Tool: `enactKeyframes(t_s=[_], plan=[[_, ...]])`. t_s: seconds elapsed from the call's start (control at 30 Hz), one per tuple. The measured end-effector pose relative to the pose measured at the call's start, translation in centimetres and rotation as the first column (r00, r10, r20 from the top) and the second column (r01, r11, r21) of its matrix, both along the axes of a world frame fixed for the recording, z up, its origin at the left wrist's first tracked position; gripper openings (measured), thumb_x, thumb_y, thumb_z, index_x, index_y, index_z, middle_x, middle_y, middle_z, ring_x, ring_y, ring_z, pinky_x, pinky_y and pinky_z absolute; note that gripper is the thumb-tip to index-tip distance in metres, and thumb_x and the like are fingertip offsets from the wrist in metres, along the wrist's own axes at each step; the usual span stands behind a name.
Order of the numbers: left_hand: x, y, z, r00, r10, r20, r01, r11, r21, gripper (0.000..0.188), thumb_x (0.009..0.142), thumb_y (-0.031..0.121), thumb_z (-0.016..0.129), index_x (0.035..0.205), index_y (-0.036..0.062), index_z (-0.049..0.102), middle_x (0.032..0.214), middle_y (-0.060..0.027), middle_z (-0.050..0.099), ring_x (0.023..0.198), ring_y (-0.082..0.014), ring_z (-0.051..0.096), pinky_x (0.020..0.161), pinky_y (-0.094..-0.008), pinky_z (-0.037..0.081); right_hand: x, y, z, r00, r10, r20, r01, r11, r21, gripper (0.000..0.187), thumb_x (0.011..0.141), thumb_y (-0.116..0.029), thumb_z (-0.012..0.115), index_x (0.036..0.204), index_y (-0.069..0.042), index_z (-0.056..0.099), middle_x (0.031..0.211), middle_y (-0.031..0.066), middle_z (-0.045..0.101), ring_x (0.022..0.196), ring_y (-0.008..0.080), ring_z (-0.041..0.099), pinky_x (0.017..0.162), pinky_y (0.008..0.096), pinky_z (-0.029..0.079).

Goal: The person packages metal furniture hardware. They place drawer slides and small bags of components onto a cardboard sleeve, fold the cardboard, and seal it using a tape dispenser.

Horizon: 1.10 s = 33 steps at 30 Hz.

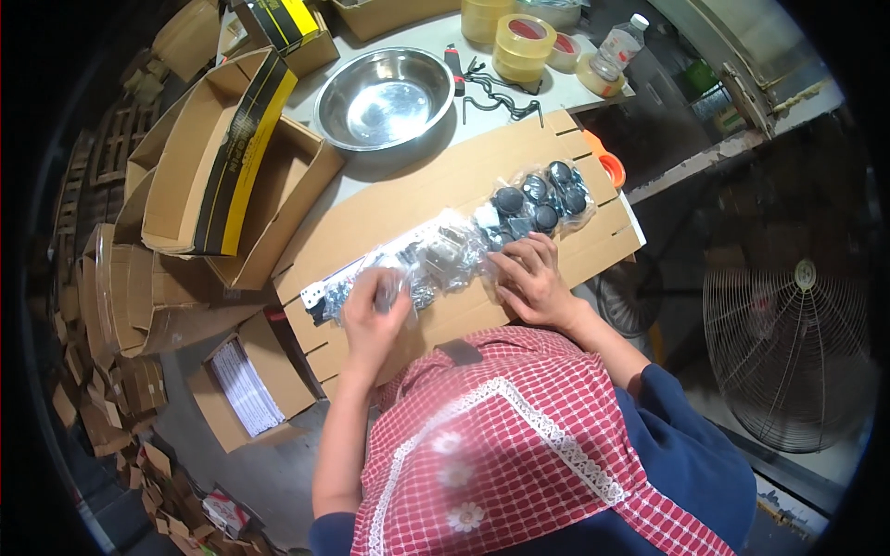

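A flat cardboard sheet (pixel 357 222) with slotted edges lies across the table in front of me. Along it runs a row of transparent plastic bags. The bag at the right (pixel 542 199) holds several round black parts, perhaps caster wheels or knobs. Toward the middle and left, other bags (pixel 445 255) contain small shiny metal hardware. My left hand (pixel 374 315), slightly blurred, is closed at the left end of the row, its curled fingers on transparent plastic. Fingers apart, my right hand (pixel 535 283) rests by the lower edge of the bags, below the black parts.
A steel basin (pixel 385 97) stands behind the cardboard. Tape rolls (pixel 524 46), a plastic bottle (pixel 619 48) and black bent metal pieces (pixel 496 97) sit at the back right. Open cartons (pixel 199 167) crowd the left. A box of white sheets (pixel 246 389) is below them; a fan (pixel 788 352) stands right.
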<state>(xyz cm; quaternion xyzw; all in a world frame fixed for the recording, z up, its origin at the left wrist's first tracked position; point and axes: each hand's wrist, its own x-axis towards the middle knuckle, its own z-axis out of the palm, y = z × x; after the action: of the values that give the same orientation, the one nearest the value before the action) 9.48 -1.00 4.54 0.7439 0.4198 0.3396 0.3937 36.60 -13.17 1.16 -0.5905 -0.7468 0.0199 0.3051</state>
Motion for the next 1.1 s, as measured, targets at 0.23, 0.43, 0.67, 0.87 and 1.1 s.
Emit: enactKeyframes(t_s=[0.23, 0.43, 0.67, 0.87, 1.1], plan=[[3.3, 5.3, 0.1, 0.894, -0.16, -0.419, 0.258, 0.947, 0.19, 0.044, 0.078, 0.016, 0.068, 0.122, 0.0131, 0.067, 0.108, -0.0103, 0.069, 0.111, -0.0309, 0.059, 0.1, -0.0448, 0.044, -0.5, 0.3, -0.2, 0.998, 0.037, -0.047, -0.036, 0.999, 0.024, 0.05, 0.082, -0.011, 0.068, 0.131, -0.006, 0.059, 0.129, 0.014, 0.055, 0.118, 0.0325, 0.049, 0.103, 0.0461, 0.037], [3.5, 5.4, -1.4, 0.835, -0.197, -0.513, 0.377, 0.886, 0.272, 0.05, 0.087, 0.029, 0.071, 0.132, 0.0121, 0.062, 0.133, -0.0128, 0.061, 0.12, -0.0343, 0.055, 0.108, -0.0479, 0.038, -0.6, 0.8, 0.0, 0.995, 0.034, -0.089, -0.031, 0.999, 0.039, 0.046, 0.083, -0.012, 0.07, 0.127, -0.006, 0.061, 0.121, 0.0128, 0.06, 0.114, 0.0308, 0.053, 0.101, 0.0442, 0.037], [3.1, 5.3, -1.3, 0.916, -0.197, -0.349, 0.269, 0.948, 0.172, 0.062, 0.09, 0.034, 0.073, 0.142, 0.0068, 0.051, 0.121, -0.0167, 0.068, 0.112, -0.0357, 0.063, 0.101, -0.0443, 0.046, -0.6, 1.8, 0.9, 0.975, 0.118, -0.187, -0.111, 0.993, 0.049, 0.04, 0.08, -0.004, 0.068, 0.12, -0.003, 0.065, 0.103, 0.0129, 0.064, 0.098, 0.0315, 0.061, 0.09, 0.0434, 0.048], [3.2, 6.0, -1.3, 0.958, -0.137, -0.253, 0.22, 0.915, 0.337, 0.044, 0.093, 0.019, 0.07, 0.134, 0.0057, 0.059, 0.11, -0.014, 0.072, 0.1, -0.0343, 0.068, 0.091, -0.0433, 0.051, 2.1, 6.8, 3.4, 0.952, 0.103, -0.287, -0.069, 0.99, 0.125, 0.045, 0.075, 0.0, 0.06, 0.12, -0.004, 0.065, 0.105, 0.0167, 0.065, 0.097, 0.0352, 0.064, 0.086, 0.041, 0.052], [3.6, 6.6, -2.3, 0.838, -0.083, -0.54, 0.261, 0.929, 0.263, 0.051, 0.1, 0.037, 0.057, 0.138, 0.0029, 0.057, 0.133, -0.0214, 0.061, 0.126, -0.0374, 0.055, 0.109, -0.0472, 0.039, 2.3, 9.7, 0.8, 0.998, 0.041, 0.048, -0.041, 0.999, 0.003, 0.038, 0.084, -0.007, 0.061, 0.123, -0.002, 0.063, 0.121, 0.0165, 0.064, 0.118, 0.0357, 0.057, 0.104, 0.0484, 0.042]])
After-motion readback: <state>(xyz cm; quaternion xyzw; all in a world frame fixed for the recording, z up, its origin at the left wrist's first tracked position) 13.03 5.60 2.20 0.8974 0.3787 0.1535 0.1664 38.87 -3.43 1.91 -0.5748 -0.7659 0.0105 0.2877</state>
